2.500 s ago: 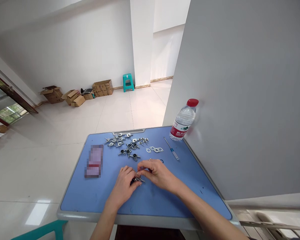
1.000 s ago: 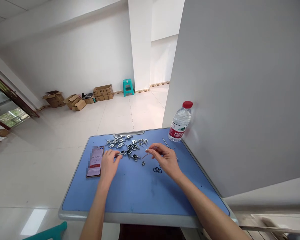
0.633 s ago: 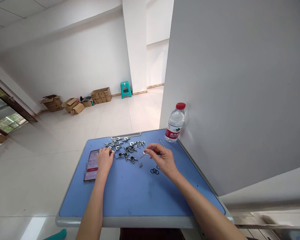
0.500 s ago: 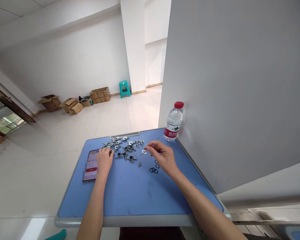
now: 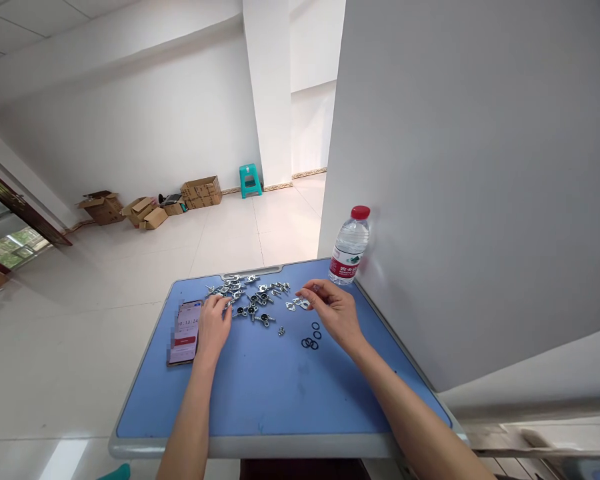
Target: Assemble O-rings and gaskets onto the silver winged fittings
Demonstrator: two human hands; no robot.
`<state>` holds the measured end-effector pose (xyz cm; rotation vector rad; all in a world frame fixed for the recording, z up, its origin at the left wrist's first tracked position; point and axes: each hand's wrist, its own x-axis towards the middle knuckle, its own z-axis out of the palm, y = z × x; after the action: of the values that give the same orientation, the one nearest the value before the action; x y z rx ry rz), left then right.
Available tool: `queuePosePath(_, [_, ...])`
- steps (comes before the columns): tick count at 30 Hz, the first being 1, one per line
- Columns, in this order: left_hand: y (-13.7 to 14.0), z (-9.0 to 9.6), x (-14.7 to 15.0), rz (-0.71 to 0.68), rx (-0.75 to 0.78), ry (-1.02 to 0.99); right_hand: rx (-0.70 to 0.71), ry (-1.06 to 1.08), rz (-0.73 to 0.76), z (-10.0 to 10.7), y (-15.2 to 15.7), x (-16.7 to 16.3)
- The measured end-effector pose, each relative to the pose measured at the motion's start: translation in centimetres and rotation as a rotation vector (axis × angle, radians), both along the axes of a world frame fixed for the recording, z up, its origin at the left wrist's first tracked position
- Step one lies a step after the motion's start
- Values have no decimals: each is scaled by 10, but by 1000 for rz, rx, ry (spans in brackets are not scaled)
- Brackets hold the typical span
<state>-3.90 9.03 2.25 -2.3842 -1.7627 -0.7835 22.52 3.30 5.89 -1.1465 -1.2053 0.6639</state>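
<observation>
While hands [image 5: 215, 325] flank fittings [image 5: 253, 311], frontmost fitting [image 5: 265, 319] lying left-to-right

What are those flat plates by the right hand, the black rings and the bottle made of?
Flat plates: probably metal, bright and silvery; the pale sheen suggests it.
Black rings: perhaps rubber, given their dark, thin, round look, though plastic is possible.
Bottle: apparently clear, glossy plastic, since it is see-through with a ridged wall; the red cap looks like opaque plastic.
</observation>
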Motion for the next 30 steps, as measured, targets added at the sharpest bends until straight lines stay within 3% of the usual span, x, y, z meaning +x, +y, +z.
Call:
queuePosePath(5, [-12,-3,9,-190,-62,71,-22,10,8,-1,1,1])
queuePosePath(13, [-21,-8,5,-167,-111,56,-26,-22,8,-3,2,4])
queuePosePath(21, [-69,-3,-5,-213,-307,-138,-35,-2,24,-1,2,4])
queuePosePath(26, [-97,1,19,-360,-391,-184,-17,7,-24,-2,6,14])
queuePosePath(30, [-106,2,44,-466,-405,-173,-159,-253,-69,-7,15,25])
